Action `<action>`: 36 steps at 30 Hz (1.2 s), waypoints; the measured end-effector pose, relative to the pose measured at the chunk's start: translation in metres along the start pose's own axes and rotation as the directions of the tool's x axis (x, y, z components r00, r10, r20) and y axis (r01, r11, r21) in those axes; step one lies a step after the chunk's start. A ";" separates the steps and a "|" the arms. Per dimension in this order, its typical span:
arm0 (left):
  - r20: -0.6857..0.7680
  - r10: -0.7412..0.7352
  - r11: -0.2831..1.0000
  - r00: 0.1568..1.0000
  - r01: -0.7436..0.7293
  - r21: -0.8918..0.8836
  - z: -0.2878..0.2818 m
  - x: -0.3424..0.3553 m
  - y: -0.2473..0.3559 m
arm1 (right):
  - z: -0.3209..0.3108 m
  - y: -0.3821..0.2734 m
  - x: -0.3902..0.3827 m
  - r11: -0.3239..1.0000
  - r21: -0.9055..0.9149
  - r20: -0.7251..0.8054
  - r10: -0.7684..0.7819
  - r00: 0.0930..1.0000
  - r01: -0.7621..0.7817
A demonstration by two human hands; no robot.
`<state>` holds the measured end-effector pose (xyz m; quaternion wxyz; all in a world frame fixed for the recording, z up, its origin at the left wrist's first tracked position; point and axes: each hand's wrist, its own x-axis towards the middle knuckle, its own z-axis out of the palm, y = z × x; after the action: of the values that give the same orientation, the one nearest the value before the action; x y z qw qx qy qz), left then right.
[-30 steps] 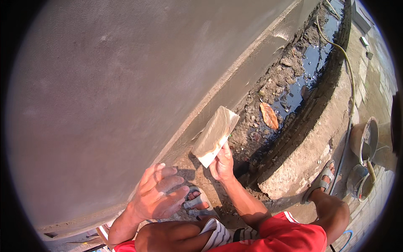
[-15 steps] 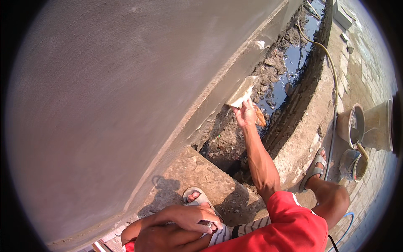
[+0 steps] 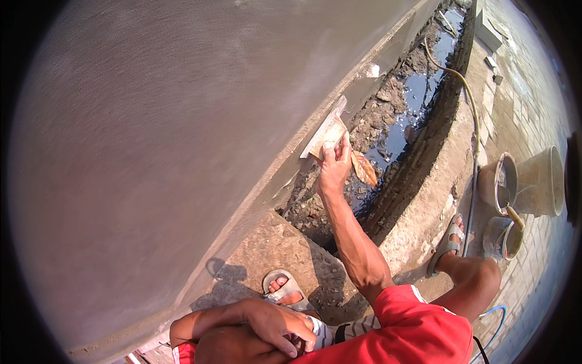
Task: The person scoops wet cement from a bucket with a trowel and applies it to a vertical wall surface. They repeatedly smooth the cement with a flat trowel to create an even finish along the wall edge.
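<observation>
My right hand grips a flat, pale smoothing board, thumb and fingers pinched on its near edge. The board's long straight edge lies against the narrow band at the foot of a grey plastered wall. My left hand hangs loosely over my bent knee, fingers partly spread, and I see no tool in it. Just right of my right hand is a large dry brown leaf.
A ditch with dark water and rubble runs beside the wall. Beyond its concrete edge lies a hose. Buckets, one holding a trowel with a pale handle, stand at the right. My sandalled feet straddle the ditch's near end.
My right hand has moved left, bringing the board from over the ditch side onto the wall's lower band. My left hand has shifted slightly on the knee.
</observation>
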<state>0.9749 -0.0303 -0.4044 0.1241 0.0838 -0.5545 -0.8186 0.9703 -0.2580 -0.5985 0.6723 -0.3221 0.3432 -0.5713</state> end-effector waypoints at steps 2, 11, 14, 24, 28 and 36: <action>0.025 -0.011 1.000 1.000 0.011 0.023 0.005 -0.005 -0.011 | 0.021 -0.022 -0.037 0.999 -0.015 0.049 0.029 0.998 -0.029; -0.037 0.011 0.999 0.999 -0.010 0.040 0.002 -0.004 0.009 | -0.044 -0.039 -0.066 0.903 0.317 0.122 0.266 0.956 -0.291; -0.025 0.006 0.999 1.000 -0.005 0.044 -0.001 0.000 0.012 | -0.090 0.009 -0.026 0.869 0.328 0.075 0.367 0.927 -0.371; -0.039 0.008 1.000 0.999 -0.007 0.027 0.000 0.002 0.013 | -0.049 0.041 -0.030 0.871 0.319 0.106 0.359 0.927 -0.373; -0.051 0.002 1.000 0.999 -0.001 0.017 0.000 0.002 0.015 | -0.008 0.014 -0.067 0.914 0.313 0.100 0.239 0.966 -0.259; -0.027 -0.002 1.000 1.000 0.002 0.005 -0.005 0.009 0.012 | 0.029 -0.056 -0.151 0.954 0.143 0.364 0.198 0.910 -0.265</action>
<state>0.9687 -0.0420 -0.3947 0.1306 0.0957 -0.5548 -0.8161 0.9467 -0.1152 -0.5223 0.8128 -0.3088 0.1998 -0.4517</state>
